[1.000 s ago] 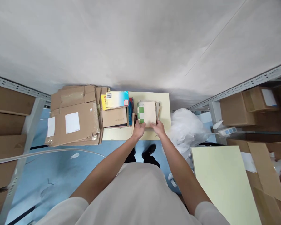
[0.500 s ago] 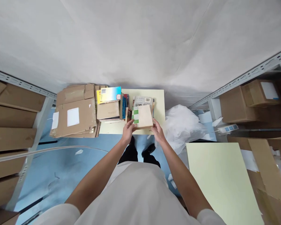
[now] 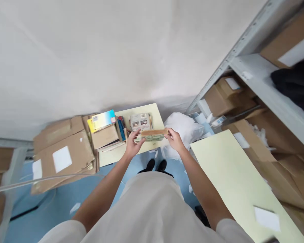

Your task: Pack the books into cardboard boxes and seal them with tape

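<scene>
Book (image 3: 154, 135): thick, closed. Tipped so one long, narrow tan edge faces the viewer; a mottled pale-green cover shows below it. Long axis runs side to side, nearly level. Position: over the near part of the table (image 3: 155, 114); contact unclear.

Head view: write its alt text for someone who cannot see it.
A person's left hand and right hand hold a thick book by its ends over a pale table. Stacked books and flattened cardboard lie to the left; white plastic and shelved boxes are to the right.
</scene>
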The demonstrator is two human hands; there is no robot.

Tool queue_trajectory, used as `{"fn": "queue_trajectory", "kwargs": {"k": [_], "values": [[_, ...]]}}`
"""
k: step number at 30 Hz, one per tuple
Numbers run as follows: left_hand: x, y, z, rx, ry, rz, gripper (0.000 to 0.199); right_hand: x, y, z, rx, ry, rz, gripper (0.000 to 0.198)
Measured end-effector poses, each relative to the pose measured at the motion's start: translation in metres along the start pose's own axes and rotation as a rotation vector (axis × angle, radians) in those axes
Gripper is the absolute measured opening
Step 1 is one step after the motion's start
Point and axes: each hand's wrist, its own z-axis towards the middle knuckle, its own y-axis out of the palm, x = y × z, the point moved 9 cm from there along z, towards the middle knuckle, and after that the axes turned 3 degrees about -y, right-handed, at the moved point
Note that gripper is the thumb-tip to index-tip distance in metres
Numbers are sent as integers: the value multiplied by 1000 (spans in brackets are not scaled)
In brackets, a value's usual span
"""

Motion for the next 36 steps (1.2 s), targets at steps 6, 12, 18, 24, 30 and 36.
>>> {"fn": "queue_trajectory", "kwargs": {"k": [6, 12, 18, 24, 30, 36], "values": [[23, 123, -17, -665, -82, -256, 46, 6, -92, -90, 379, 178, 212, 24], [65, 225, -81, -979, -188, -309, 41, 16, -171, -214, 845, 331, 208, 42], [100, 296, -151, -1162, -277, -318, 47, 31, -181, -308, 980, 229, 586, 52], [126, 367, -193, -1218, -211, -220, 41, 66, -191, -371, 1033, 337, 743, 67], [141, 424, -227, -1217, -205, -152, 47, 99, -241, -402, 1024, 315, 806, 67], [133, 456, -249, -1247, -462, -312, 55, 134, -279, -427, 1035, 306, 868, 64]]}}
